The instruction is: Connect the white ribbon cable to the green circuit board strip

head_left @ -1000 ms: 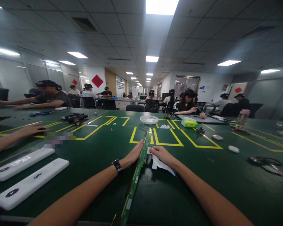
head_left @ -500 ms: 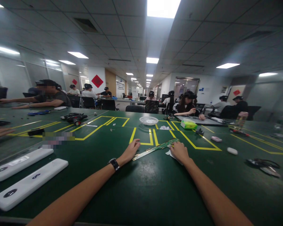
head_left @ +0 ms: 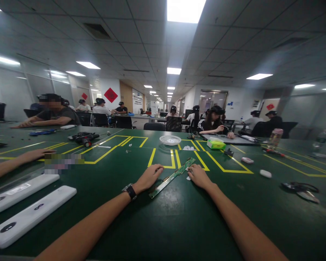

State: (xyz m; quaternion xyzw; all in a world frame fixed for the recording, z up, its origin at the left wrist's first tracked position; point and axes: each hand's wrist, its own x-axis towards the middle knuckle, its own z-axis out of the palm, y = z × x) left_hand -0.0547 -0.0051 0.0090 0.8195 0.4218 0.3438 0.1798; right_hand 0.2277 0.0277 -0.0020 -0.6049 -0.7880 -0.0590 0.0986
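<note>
A long, narrow green circuit board [head_left: 171,178] lies slanted on the green table, its near end toward me and its far end to the right. My left hand [head_left: 150,177], a dark-strapped watch [head_left: 130,191] on its wrist, rests beside the board's left edge. Its fingers are stretched out and nothing shows in them. The fingers of my right hand [head_left: 198,176] are bent and closed at the board's right edge, near the far end. A white scrap [head_left: 188,178] peeks out beneath that hand, mostly hidden.
A white basket [head_left: 170,140] stands ahead. Right of it are a green tissue pack [head_left: 216,144] and a white case [head_left: 265,174]. Two long white power-bank-like blocks [head_left: 38,214] lie at left. Another person's hand [head_left: 34,155] rests on the table. Yellow tape [head_left: 163,167] marks the tabletop.
The board has turned, its near end swinging toward me and its far end shifting left. My right hand has moved left. The other person's hand at left reaches further in.
</note>
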